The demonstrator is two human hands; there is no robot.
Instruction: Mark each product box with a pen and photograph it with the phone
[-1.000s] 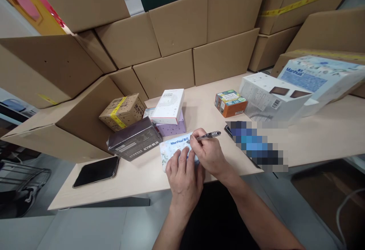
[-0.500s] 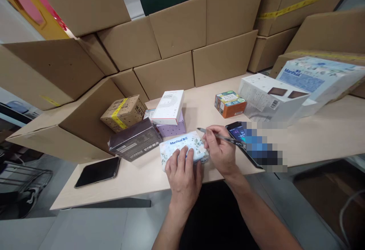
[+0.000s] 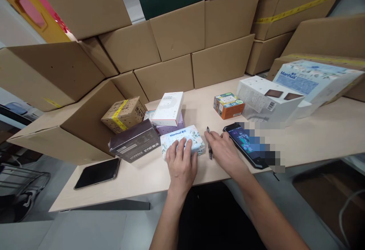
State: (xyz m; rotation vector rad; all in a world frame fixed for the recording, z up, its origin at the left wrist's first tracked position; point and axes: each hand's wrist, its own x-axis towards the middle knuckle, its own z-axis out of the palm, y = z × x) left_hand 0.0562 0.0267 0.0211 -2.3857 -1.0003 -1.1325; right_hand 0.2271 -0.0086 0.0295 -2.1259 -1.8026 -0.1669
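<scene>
I see the left hand (image 3: 181, 163) resting, fingers spread, upon the pack (image 3: 196, 139); beside this, the pen (image 3: 210, 152) lies partly under the right hand (image 3: 224, 150), whose grip I cannot tell.

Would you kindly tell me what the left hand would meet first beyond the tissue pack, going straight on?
Probably the purple box, perhaps the white power bank box atop it; depth beyond the left hand is unclear.

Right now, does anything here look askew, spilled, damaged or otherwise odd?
Two things. A blocky mosaic patch hides part of the lit phone at right, which looks like image masking. The white power bank box sits askew on the purple box, edges out of line. No spill shows, nor damage to the Manhua pack or pen.
</scene>
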